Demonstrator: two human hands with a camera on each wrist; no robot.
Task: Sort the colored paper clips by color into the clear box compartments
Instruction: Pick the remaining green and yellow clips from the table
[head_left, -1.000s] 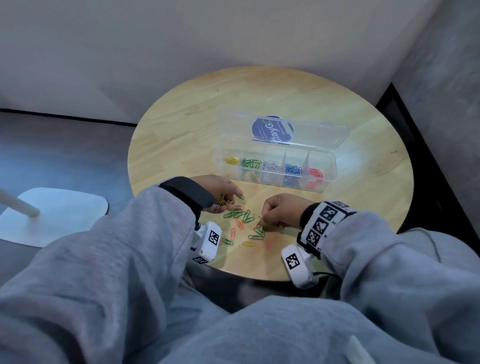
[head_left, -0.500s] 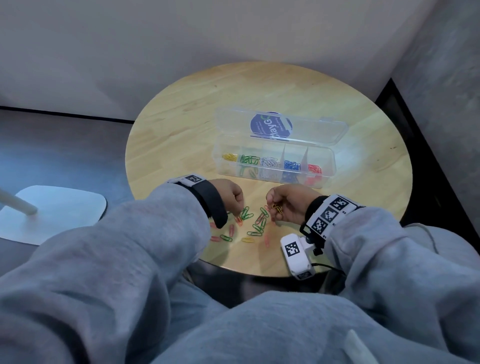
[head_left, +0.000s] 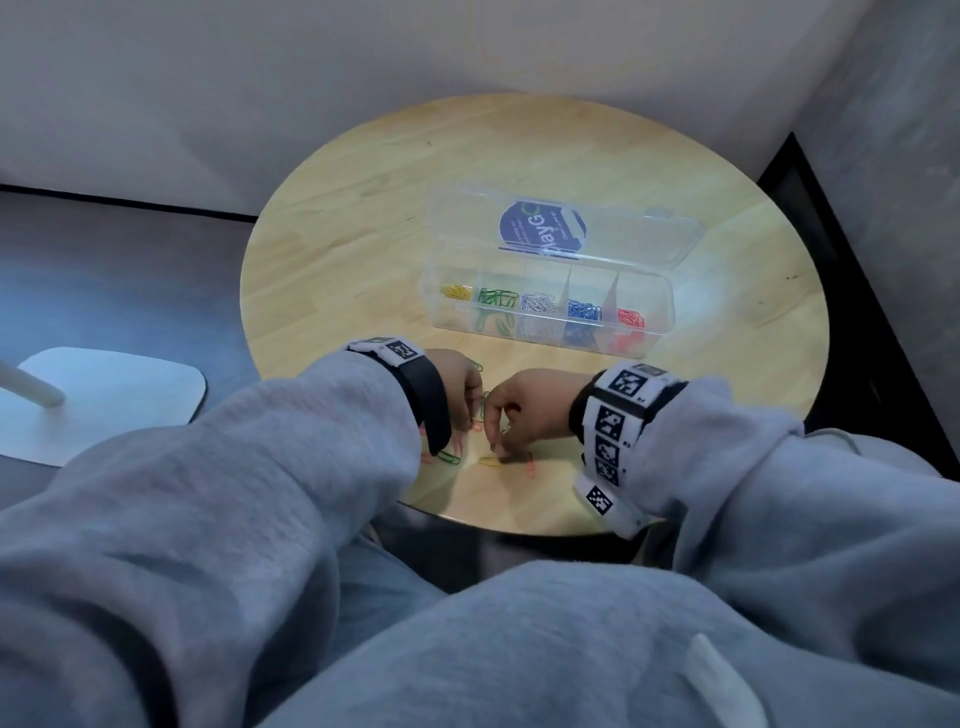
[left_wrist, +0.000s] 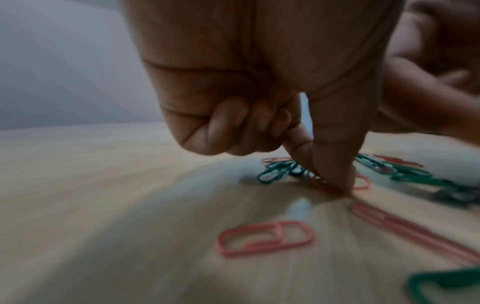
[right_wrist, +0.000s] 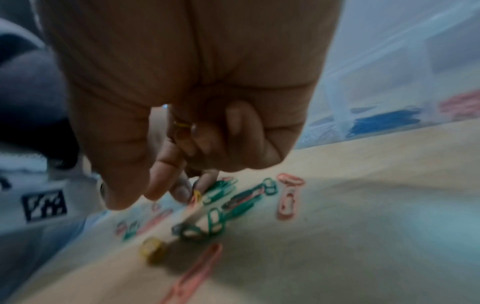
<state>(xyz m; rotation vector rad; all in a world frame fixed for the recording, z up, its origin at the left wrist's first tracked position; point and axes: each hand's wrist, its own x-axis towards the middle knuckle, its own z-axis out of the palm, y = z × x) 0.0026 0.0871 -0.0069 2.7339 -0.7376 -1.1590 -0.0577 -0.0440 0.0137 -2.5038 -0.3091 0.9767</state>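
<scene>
Loose paper clips lie near the front edge of the round wooden table (head_left: 363, 208): green clips (right_wrist: 233, 201), red ones (left_wrist: 265, 238) and a yellow one (head_left: 489, 461). My left hand (left_wrist: 332, 185) has its fingers curled, and thumb and forefinger pinch a red clip (left_wrist: 327, 188) against the tabletop. My right hand (right_wrist: 192, 193) keeps yellow clips (right_wrist: 182, 125) in its curled fingers while its fingertips touch another yellow clip (right_wrist: 198, 195) in the pile. The clear box (head_left: 660, 306) stands open behind the hands, with yellow, green, silver, blue and red clips in separate compartments.
The box lid (head_left: 623, 228) lies flat behind the box with a blue label on it. The table's front edge runs just below my wrists. A white stool base (head_left: 104, 395) stands on the floor to the left. Walls close in behind and to the right.
My right hand, raised half a second ago with yellow clips, has turned fingers-down onto the pile. My left hand has shifted right, close to the right hand.
</scene>
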